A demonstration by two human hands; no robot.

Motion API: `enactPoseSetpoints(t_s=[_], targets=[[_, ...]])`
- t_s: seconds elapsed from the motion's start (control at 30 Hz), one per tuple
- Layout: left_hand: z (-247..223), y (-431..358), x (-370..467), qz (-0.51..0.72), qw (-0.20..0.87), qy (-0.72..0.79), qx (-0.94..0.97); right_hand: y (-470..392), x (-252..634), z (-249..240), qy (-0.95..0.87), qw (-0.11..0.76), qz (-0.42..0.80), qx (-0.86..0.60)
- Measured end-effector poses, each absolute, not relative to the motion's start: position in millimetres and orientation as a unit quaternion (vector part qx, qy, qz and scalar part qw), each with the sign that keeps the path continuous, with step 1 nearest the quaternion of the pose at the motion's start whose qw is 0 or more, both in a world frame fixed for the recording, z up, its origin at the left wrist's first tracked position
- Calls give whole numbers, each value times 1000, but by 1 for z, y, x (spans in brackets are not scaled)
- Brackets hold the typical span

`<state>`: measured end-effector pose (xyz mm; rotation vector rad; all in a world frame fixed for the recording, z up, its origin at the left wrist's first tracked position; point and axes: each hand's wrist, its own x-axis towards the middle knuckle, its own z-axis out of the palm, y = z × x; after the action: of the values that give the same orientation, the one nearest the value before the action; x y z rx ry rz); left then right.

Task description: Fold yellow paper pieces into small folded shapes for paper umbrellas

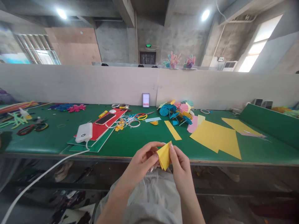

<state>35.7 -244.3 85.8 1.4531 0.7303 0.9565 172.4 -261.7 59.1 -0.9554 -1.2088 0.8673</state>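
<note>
Between my two hands is a piece of folded yellow paper [164, 156], creased into a narrow fan-like triangle with its point upward. My left hand [146, 158] pinches its left side between thumb and fingers. On the other side, my right hand [178, 157] grips the upper right edge, thumb near the tip. Both hands are just in front of the table's near edge, above my lap. Beyond them on the green table lie a yellow paper strip [173, 130] and a small orange folded paper piece [154, 123].
Large yellow sheets [217, 137] lie at right. A pile of paper umbrellas [174, 110] stands at the back. Scissors [142, 116] are near the middle. On the left, a white power bank [84, 132] and phone [105, 119] rest on a red board [98, 130], a cable trailing off.
</note>
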Motion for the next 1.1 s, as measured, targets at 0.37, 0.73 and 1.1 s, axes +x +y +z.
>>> enactPoseSetpoints(t_s=[0.37, 0.73, 1.1], targets=[[88, -248, 31, 380, 573, 293, 665, -259, 170, 59, -527, 637, 377, -417], [79, -247, 36, 461, 335, 313, 760, -266, 163, 59, -533, 629, 289, -487], [71, -241, 44, 499, 196, 317, 783, -273, 156, 68, -505, 628, 381, -452]])
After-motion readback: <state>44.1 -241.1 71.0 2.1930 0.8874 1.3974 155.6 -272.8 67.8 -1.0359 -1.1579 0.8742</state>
